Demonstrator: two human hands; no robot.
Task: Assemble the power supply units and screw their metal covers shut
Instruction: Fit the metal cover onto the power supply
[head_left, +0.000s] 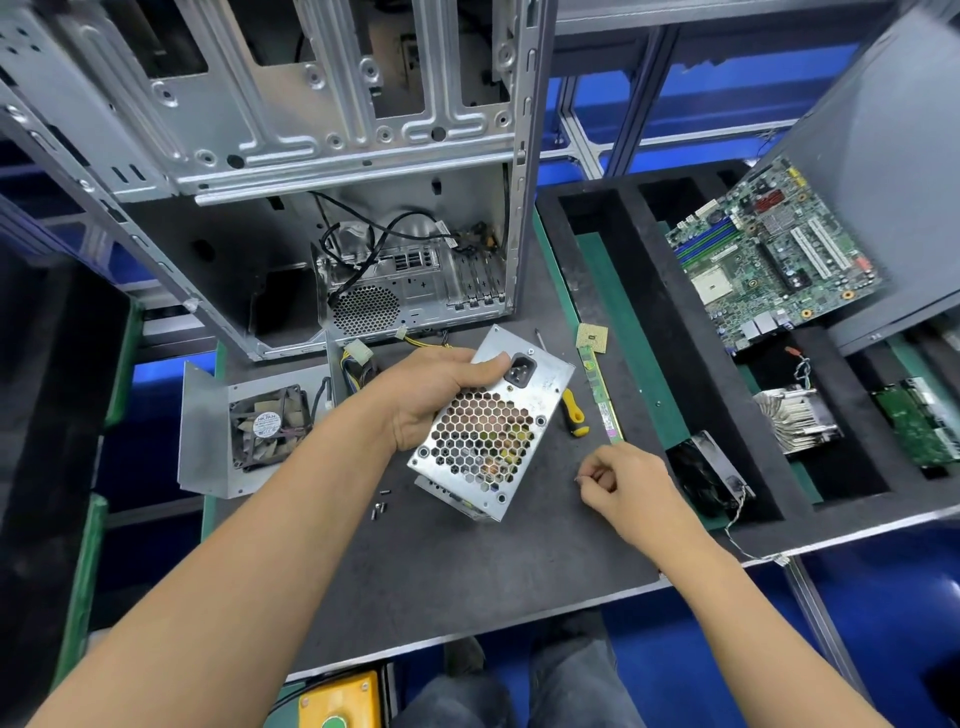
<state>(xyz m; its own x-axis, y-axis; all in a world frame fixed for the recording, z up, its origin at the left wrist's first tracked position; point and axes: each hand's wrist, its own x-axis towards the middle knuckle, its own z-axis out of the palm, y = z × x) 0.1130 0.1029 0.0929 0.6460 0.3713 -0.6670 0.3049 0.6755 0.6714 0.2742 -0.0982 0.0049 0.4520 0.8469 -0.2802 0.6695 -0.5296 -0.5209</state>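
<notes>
Grey metal catches the light on the power supply unit (491, 423), which sits tilted near the middle of the desk (467, 571), its honeycomb vent and mains socket turned up toward the camera. The left hand (431, 397) grips it from the far side, thumb curled over the top edge by the socket. The right hand (621, 480) hovers just beside the unit's near right corner, fingertips pinched on something tiny and dark, probably a screw, though it is too small to be sure.

My reading is that the task is at the fastening stage. The cover looks closed over the body, so the boxing-up seems done for this unit. Loose screws (381, 504) lie on the desk just left of it, so several holes are likely unfilled. The yellow-handled screwdriver (574, 413) lies untouched just right of the unit, between it and a memory stick (602, 400).

Toward the desk's left edge a second metal cover (208, 431) with a fan (270, 423) lies open, apparently unassembled. An open computer case (311, 156) stands at the far edge, and a motherboard (774, 254) rests in the foam tray (649, 322) on the right.
</notes>
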